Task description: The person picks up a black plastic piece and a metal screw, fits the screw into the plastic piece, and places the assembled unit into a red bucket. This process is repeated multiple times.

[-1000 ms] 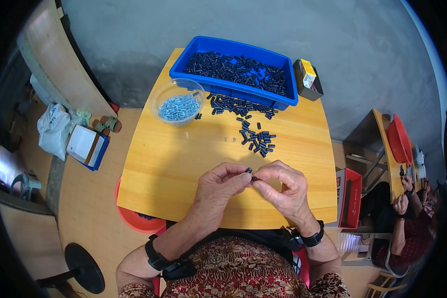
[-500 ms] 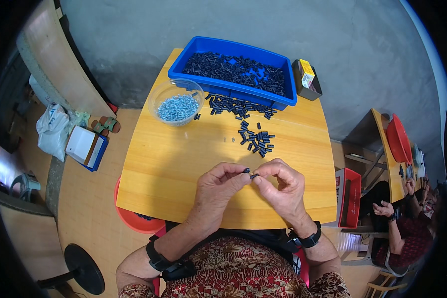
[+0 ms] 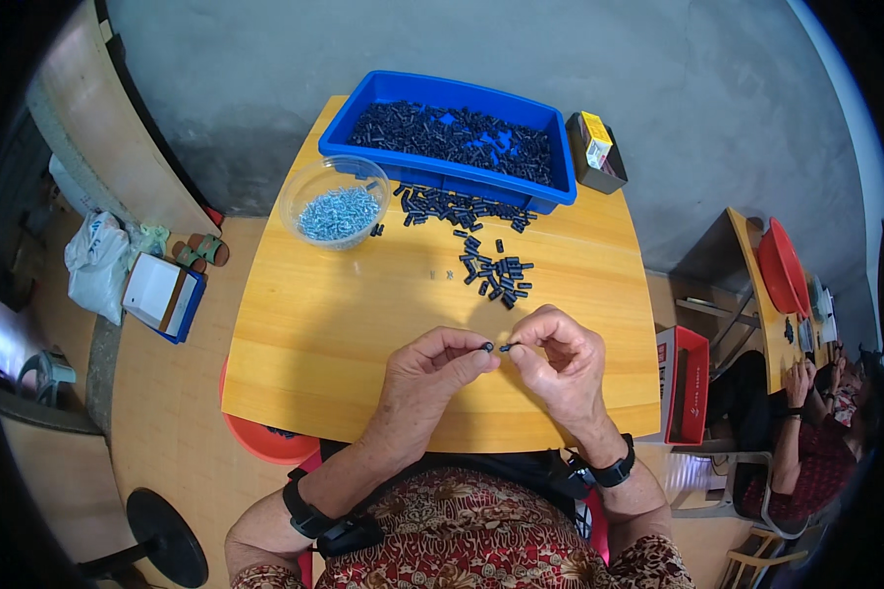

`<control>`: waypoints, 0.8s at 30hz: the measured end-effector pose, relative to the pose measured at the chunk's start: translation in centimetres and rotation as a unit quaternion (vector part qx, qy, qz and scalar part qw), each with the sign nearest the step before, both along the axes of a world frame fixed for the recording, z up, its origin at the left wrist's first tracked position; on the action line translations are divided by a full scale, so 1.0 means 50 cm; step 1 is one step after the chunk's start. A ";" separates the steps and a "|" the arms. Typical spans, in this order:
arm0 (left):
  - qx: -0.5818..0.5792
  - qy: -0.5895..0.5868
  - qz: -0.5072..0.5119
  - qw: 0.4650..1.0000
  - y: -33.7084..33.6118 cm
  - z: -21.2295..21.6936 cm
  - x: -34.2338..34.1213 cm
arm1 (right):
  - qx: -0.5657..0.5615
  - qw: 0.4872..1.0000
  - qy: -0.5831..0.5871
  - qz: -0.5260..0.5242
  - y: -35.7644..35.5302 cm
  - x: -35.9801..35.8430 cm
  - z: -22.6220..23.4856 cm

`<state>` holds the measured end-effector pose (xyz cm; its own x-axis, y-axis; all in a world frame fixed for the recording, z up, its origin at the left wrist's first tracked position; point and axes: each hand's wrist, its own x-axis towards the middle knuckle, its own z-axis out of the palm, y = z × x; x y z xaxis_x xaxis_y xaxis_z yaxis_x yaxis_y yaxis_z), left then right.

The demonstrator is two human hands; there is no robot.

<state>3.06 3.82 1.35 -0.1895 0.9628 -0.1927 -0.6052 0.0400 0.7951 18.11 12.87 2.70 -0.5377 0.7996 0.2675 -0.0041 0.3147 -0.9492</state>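
My left hand (image 3: 430,378) pinches a small black cylindrical part (image 3: 486,347) between thumb and fingertips, its round end showing. Close beside it, my right hand (image 3: 560,365) grips another small dark piece (image 3: 506,348), too small to name surely. A narrow gap separates the two pieces. Beyond my hands lies a loose cluster of black parts (image 3: 496,270) on the wooden table (image 3: 314,344). A larger heap (image 3: 462,208) of them spreads along the front of a blue tub (image 3: 447,177), which holds many more. At the left, a clear plastic bowl (image 3: 300,201) contains small silvery screws (image 3: 339,213).
A dark box (image 3: 609,175) with a yellow packet stands right of the tub. An orange-red basin (image 3: 265,442) is under the table's left edge, and a red crate (image 3: 692,388) beside its right. Another person (image 3: 801,432) sits at a table far right.
My hands have drawn slightly apart, so a gap now shows between the two small pieces. The view has shifted a little. The person at far right has brought their hands together.
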 end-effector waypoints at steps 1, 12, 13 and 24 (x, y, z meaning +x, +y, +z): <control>0.008 0.006 0.002 1.000 0.000 -0.002 0.001 | -0.007 1.000 0.002 0.006 0.000 0.000 0.000; 0.015 0.083 -0.005 0.996 0.001 -0.018 -0.001 | 0.113 0.992 -0.052 0.003 -0.001 -0.004 0.018; 0.016 0.089 -0.006 0.996 0.001 -0.019 -0.001 | 0.113 0.992 -0.052 0.004 0.000 -0.004 0.019; 0.017 0.121 -0.013 0.992 -0.001 -0.019 -0.004 | 0.156 0.983 -0.095 0.025 0.006 0.000 0.029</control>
